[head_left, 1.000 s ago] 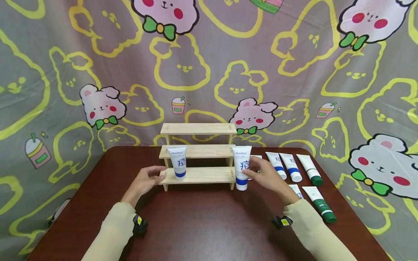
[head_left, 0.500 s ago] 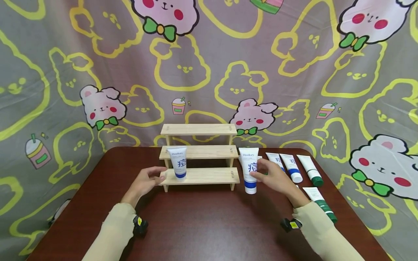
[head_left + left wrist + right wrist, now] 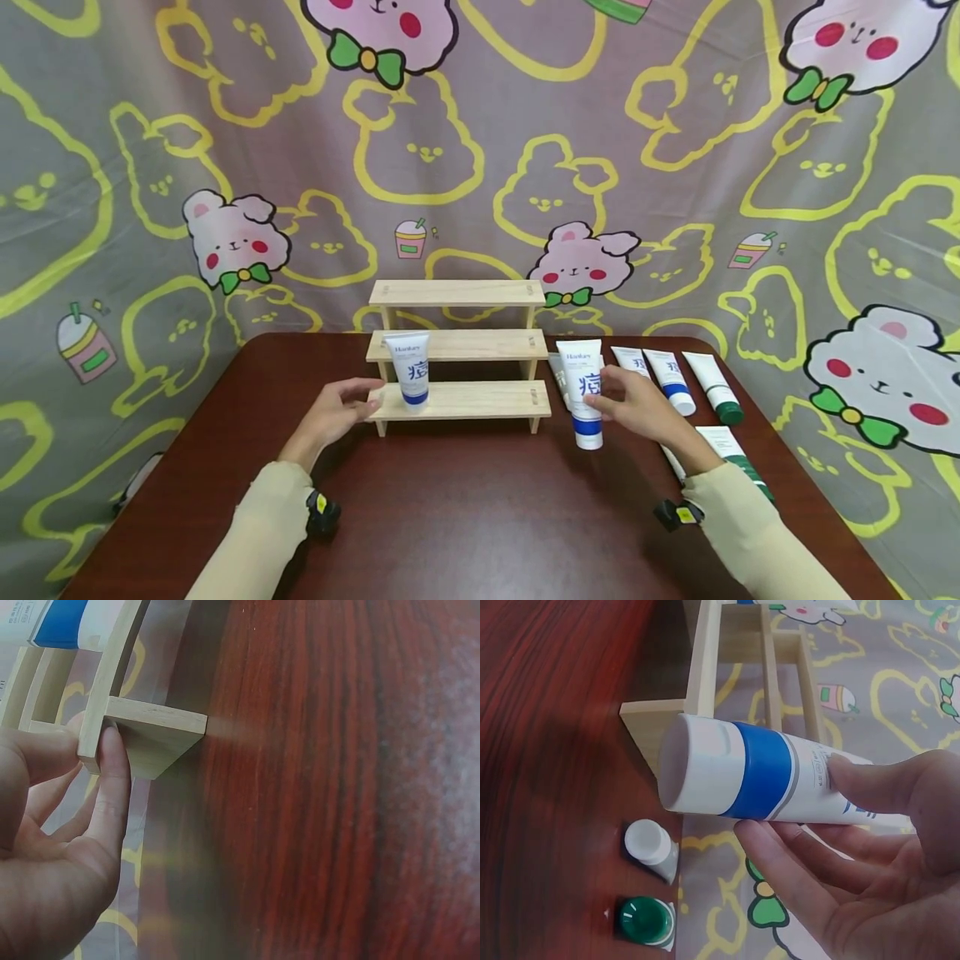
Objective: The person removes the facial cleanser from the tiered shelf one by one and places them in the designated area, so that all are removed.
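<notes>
My right hand (image 3: 637, 408) holds a white squeeze tube (image 3: 582, 375) upright with its cap down, just right of a three-tier wooden display shelf (image 3: 480, 400). In the right wrist view, thumb and fingers grip the tube's body above its blue band (image 3: 763, 771). My left hand (image 3: 339, 410) pinches the left end of the shelf's lowest board; the left wrist view shows a thumb and a finger (image 3: 114, 776) on either face of that board. Another blue-and-white tube (image 3: 408, 367) stands cap down on the lowest tier, near its left end.
Several tubes lie on the dark red table (image 3: 465, 517) at the right, including a blue-banded tube (image 3: 670, 383) and a green-capped tube (image 3: 712, 387). A second green-banded tube (image 3: 723, 446) is partly behind my right forearm. A patterned curtain (image 3: 480, 167) hangs behind the table.
My right hand has moved right with the tube, away from the shelf's right end. The left hand keeps its grip on the shelf, and the standing tube has stayed put.
</notes>
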`<state>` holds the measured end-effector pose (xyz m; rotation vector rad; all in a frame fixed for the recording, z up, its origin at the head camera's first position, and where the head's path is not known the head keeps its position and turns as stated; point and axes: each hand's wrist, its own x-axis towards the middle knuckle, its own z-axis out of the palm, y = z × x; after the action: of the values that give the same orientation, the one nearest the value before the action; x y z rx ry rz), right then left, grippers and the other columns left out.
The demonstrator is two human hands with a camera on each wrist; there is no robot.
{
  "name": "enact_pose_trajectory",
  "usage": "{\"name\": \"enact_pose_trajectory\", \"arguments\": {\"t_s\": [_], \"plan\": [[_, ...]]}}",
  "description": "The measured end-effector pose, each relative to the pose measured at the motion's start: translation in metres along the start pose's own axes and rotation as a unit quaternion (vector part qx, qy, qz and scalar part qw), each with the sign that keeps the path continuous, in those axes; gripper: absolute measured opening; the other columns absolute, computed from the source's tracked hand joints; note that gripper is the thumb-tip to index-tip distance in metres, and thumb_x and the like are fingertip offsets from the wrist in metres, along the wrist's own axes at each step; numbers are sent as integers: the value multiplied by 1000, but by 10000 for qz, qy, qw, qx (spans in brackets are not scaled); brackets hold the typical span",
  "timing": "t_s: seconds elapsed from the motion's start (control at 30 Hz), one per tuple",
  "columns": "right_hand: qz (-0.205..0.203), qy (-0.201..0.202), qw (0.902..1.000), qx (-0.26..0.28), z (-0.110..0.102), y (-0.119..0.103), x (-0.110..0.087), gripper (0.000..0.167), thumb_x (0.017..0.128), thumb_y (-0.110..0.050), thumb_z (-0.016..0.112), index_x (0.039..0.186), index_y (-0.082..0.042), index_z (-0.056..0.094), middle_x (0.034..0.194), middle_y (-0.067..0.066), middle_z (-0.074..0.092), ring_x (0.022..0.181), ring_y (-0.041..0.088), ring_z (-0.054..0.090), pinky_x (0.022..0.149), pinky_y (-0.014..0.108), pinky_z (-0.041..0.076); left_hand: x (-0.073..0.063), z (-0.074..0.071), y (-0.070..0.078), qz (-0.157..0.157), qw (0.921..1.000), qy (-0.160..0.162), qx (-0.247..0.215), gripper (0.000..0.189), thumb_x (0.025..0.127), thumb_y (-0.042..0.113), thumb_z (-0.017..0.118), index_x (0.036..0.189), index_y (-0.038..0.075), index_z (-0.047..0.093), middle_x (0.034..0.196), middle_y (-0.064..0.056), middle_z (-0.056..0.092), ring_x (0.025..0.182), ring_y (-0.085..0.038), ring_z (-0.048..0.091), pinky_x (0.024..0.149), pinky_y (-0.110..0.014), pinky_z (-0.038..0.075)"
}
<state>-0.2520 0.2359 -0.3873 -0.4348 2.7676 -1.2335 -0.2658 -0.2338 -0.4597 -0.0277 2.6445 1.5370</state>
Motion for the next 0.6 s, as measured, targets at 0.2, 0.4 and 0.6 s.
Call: {"name": "enact_pose_trajectory", "arguments": {"t_s": [0.2,0.4,0.6], "plan": [[-17,-43,9996,-290,-6,4,-4,42,97,-20,72,123,10,57,111,25,72,85,23,75,73,39,64,0,0,1,35,10000,9,-49,42,98,17,71,138,9,65,147,-19,60,114,-28,68,98,-43,57],[29,-146,9997,-204,-11,11,-10,46,97,-19,73,125,12,55,111,25,71,86,23,74,73,43,64,2,1,0,89,9999,13,-53,41,98,16,71,138,9,65,146,-19,60,113,-27,68,98,-43,57],[64,-324,9994,-99,-15,19,-16,38,96,-17,73,118,11,58,102,21,73,83,22,73,71,43,64,1,0,-1,26,10000,-27,43,42,98,18,71,139,11,65,148,-18,59,116,-30,67,101,-47,56]]}}
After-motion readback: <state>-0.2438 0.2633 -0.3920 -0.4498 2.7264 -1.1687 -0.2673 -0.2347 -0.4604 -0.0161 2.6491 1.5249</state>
